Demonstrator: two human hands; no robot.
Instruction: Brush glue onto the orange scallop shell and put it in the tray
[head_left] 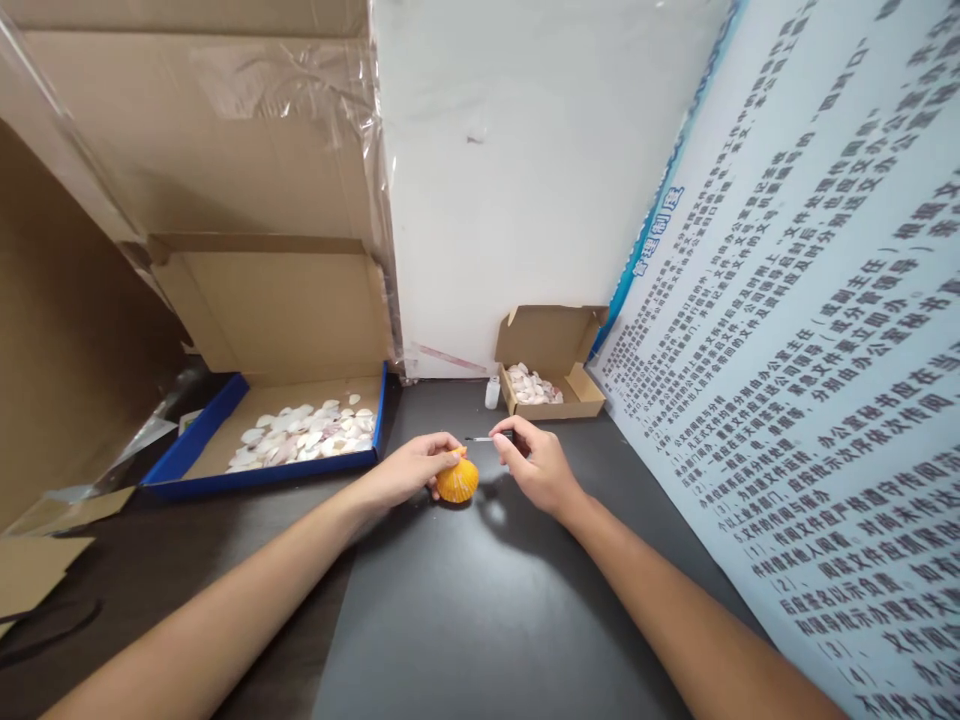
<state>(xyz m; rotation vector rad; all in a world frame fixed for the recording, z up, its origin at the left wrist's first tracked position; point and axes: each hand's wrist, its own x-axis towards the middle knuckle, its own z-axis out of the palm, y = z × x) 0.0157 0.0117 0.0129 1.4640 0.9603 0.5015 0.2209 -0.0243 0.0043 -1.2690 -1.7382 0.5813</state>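
Orange shell (457,482) in left hand's grip (439,470), beneath fingertips.

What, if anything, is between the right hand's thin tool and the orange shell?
Nothing visible, just a short gap. The right hand points the thin tool toward the left hand, whose fingers hold the orange shell by its upper-left edge. The small bottle stands farther back.

Ridged, slightly glossy orange shell (457,482)
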